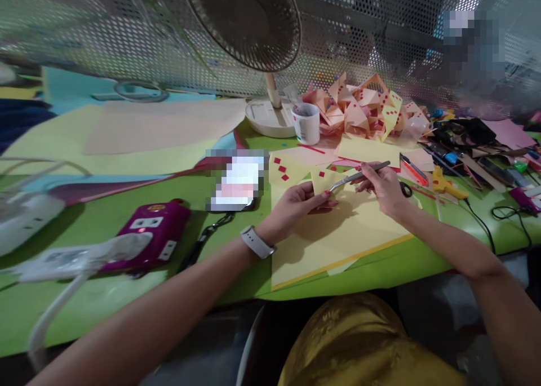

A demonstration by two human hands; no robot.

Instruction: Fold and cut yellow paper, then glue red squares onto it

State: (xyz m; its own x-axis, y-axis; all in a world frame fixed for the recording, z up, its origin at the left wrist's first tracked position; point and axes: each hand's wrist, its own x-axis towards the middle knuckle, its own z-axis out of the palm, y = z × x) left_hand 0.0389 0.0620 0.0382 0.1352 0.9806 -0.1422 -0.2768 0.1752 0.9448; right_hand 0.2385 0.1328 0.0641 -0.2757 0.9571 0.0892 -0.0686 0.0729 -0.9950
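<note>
My right hand (384,189) grips a pair of metal tweezers (359,173) like a pen. The tips point left and reach the thumb tip of my left hand (306,200). That hand has its fingers curled with the thumb over them, and a tiny red spot shows at the thumb tip; what it pinches, if anything, I cannot make out. Under both hands lies a large pale yellow sheet (338,242). Small red paper squares (282,169) are on yellow paper just beyond my left hand, with another red square (322,174) nearer the tweezers.
A fan (270,118) and a white cup (306,124) stand at the back beside a heap of folded peach paper (359,107). To the right are a red cutter (414,169) and yellow glue gun (448,186). A phone (239,180) and purple power strip (150,225) lie left.
</note>
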